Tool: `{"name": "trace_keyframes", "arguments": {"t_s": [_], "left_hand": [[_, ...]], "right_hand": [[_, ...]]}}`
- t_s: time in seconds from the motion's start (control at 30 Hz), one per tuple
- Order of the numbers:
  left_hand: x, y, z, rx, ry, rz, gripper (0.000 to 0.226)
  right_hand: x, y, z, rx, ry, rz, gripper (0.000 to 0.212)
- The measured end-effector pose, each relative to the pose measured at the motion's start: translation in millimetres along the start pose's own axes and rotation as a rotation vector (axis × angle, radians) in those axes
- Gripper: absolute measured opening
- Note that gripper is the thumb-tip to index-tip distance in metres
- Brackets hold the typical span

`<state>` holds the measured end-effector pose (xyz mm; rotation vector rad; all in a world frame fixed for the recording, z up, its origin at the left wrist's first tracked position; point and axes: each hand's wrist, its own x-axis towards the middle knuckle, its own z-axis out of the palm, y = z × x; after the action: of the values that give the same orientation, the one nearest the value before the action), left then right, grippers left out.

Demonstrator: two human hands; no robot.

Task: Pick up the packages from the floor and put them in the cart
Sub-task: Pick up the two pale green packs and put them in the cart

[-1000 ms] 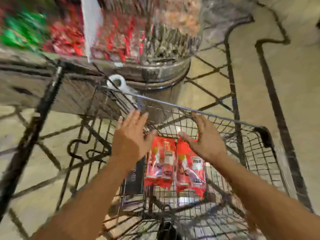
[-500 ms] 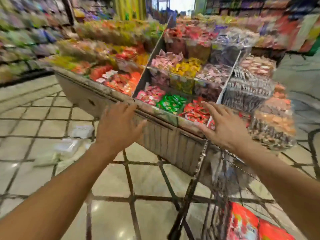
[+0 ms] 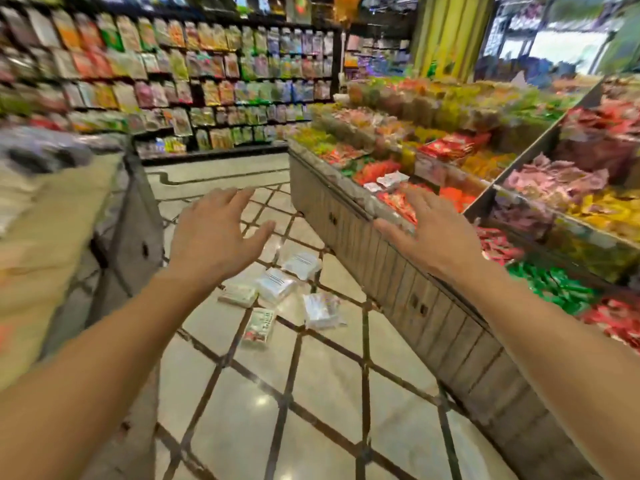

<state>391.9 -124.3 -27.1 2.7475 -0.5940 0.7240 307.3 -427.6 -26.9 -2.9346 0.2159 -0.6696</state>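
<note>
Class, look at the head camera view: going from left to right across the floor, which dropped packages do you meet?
Flat white package → package with red and green print → clear white package → white package farthest back → crinkled clear package.

The single head camera is looking forward and down an aisle from standing height, tilting slightly. Both forearms are reaching in from the lower corners, with the left hand [image 3: 211,237] and right hand [image 3: 429,233] sitting close to the lens at mid-frame. The floor [image 3: 311,393] is filling the lower centre, farther off. A display bin [image 3: 398,271] is running along the right edge, a wall shelf [image 3: 173,81] is crossing the far top left, blurred. No second view is sharing the scene.
</note>
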Motion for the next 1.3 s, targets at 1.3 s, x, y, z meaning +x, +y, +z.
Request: {"name": "trace_keyframes", "arguments": {"t_s": [1.3], "left_hand": [[512,-468,422,-0.095,-0.362,-0.098,0.083]], "right_hand": [[610,-226,497,0.143,-0.322,0.123,0.082]]}}
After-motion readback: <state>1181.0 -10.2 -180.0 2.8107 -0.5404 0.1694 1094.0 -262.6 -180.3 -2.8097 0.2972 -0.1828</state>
